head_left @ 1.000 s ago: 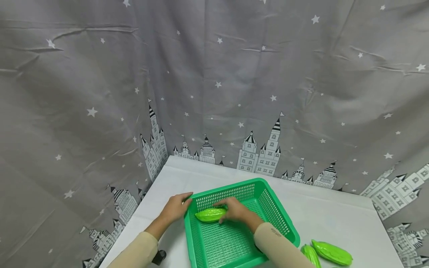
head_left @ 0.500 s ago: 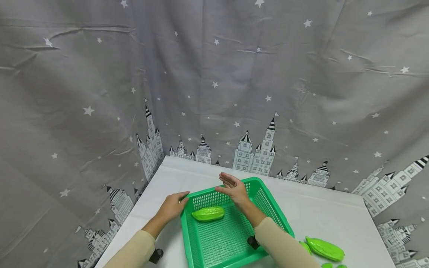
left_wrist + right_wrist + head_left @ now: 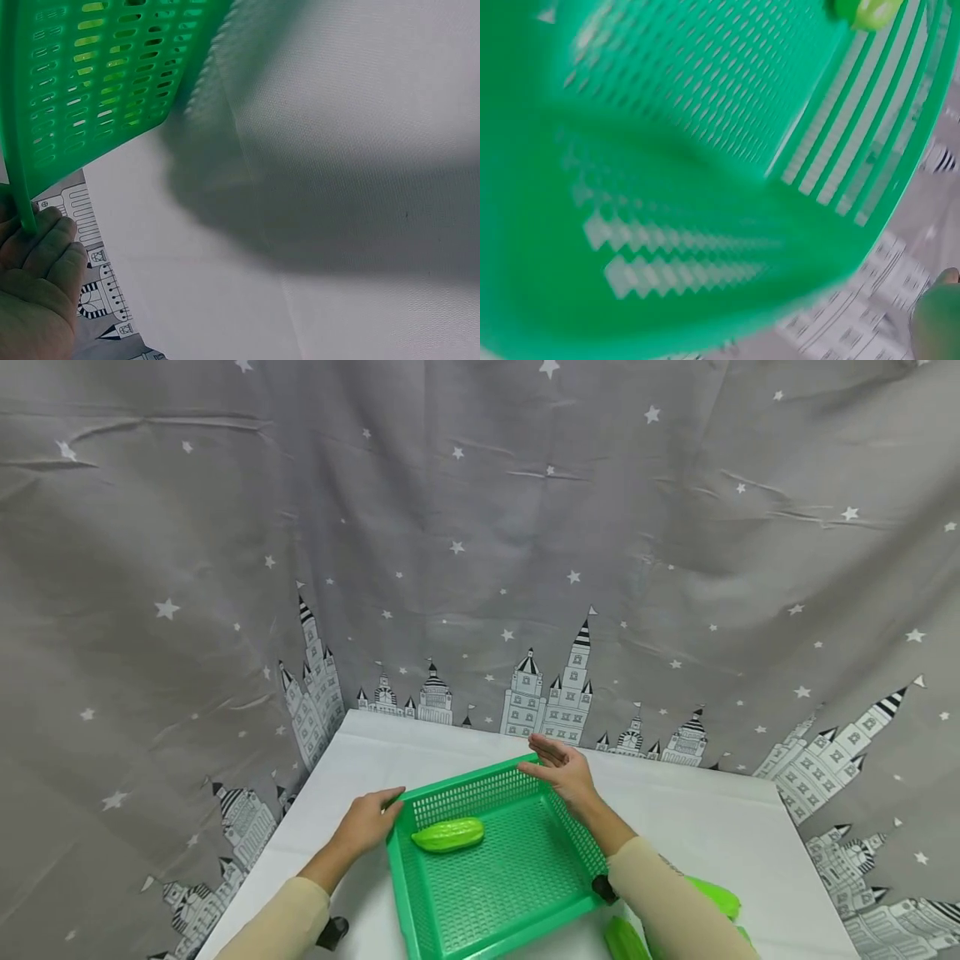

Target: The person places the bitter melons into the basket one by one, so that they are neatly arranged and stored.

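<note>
A green plastic basket point(image 3: 495, 935) with slotted walls stands on the white table. One bright green bitter melon point(image 3: 448, 835) lies inside, along the far wall near the left corner. My left hand point(image 3: 365, 823) grips the basket's far left corner; in the left wrist view its fingers point(image 3: 54, 247) lie against the rim. Over at the far right corner, my right hand point(image 3: 567, 781) has its fingers extended, thumb apart, overlapping the rim and holding nothing. The right wrist view shows the basket's inside corner, with the melon's tip point(image 3: 876, 13) at the top.
More bitter melons point(image 3: 624, 939) lie on the table right of the basket, partly hidden by the right sleeve point(image 3: 671, 893). A grey curtain point(image 3: 465, 527) printed with stars and castles hangs behind and left of the white table point(image 3: 720, 818).
My right hand has let go of the melon, risen out of the basket and moved right to its far right corner. The left hand keeps its corner. The head view has shifted somewhat.
</note>
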Demonstrator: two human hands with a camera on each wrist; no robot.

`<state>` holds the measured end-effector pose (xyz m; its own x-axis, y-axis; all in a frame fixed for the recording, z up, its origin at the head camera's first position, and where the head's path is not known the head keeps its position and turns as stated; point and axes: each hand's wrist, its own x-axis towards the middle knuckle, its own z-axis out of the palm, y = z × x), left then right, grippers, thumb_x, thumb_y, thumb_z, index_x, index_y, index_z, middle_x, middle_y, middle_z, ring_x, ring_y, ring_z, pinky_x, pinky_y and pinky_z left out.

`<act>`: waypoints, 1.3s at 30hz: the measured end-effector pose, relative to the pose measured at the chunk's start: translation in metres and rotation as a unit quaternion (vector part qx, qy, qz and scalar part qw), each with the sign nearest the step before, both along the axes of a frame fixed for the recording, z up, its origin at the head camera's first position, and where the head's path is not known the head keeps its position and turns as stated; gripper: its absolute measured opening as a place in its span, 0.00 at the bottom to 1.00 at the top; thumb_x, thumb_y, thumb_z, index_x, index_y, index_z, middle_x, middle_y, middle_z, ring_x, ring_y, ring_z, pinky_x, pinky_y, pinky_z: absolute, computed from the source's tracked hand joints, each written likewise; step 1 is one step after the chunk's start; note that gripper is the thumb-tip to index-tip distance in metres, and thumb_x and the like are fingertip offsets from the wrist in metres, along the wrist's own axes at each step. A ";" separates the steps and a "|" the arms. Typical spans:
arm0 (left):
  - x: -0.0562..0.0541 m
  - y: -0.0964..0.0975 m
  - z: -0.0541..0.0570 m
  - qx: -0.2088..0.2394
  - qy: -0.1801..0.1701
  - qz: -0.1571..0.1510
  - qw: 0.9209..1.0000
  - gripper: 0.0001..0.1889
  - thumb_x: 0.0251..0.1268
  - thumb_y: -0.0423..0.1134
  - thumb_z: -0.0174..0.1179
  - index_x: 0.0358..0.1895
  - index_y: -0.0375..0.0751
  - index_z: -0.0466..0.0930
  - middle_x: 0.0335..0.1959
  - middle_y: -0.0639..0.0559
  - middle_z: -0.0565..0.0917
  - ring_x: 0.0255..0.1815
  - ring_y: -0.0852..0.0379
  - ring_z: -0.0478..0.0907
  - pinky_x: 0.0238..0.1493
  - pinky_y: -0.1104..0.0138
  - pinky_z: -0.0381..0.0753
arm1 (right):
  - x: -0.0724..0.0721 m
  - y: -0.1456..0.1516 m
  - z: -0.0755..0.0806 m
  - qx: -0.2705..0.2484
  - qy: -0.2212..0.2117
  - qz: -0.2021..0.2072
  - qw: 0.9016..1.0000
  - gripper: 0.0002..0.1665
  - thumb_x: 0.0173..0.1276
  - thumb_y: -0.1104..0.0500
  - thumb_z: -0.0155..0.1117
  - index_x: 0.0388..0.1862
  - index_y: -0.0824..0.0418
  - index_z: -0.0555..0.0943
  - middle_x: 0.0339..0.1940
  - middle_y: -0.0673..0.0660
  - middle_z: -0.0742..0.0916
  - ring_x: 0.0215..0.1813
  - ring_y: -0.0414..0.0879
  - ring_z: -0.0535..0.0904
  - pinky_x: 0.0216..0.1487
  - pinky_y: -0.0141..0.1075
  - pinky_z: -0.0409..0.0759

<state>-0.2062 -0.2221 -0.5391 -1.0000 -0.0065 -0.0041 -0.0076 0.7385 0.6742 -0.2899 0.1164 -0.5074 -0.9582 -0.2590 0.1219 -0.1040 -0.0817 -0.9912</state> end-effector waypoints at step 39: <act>-0.007 0.001 -0.006 -0.034 -0.012 -0.016 0.999 0.23 0.79 0.40 0.51 0.68 0.29 0.72 0.64 0.30 0.76 0.66 0.29 0.70 0.64 0.37 0.70 | 0.069 0.276 -0.039 0.272 -0.069 -0.054 0.958 0.39 0.65 0.54 0.75 0.69 0.70 0.73 0.67 0.68 0.78 0.71 0.66 0.69 0.67 0.49 0.74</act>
<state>-0.2135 -0.2207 -0.5447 -0.9993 0.0240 -0.0295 0.0004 0.7827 0.6224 -0.2207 0.3926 -0.5464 -0.9802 -0.1472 -0.1323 0.0517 0.4548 -0.8891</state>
